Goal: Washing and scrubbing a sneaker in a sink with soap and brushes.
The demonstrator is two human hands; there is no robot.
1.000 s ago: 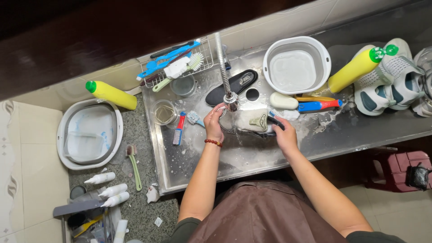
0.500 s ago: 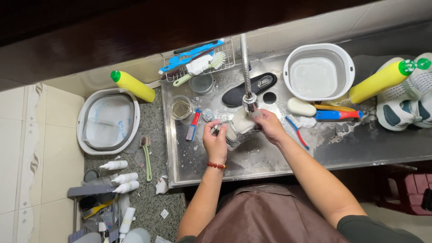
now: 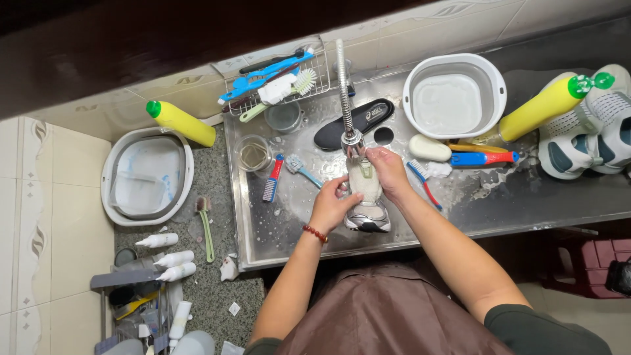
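A white and grey mesh sneaker (image 3: 367,197) is held in the wet steel sink (image 3: 499,204), directly under the flexible chrome tap (image 3: 346,98), evidently for rinsing. It is clasped at its side by the left hand (image 3: 332,207), while its upper end is gripped by the curled right hand (image 3: 388,169).

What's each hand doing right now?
Left hand: closed on the side of the sneaker.
Right hand: fingers gripping the sneaker's top, under the faucet.

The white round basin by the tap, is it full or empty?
Empty, apparently: the white basin's bare bottom shows, nothing inside; a thin film of water cannot be ruled out.
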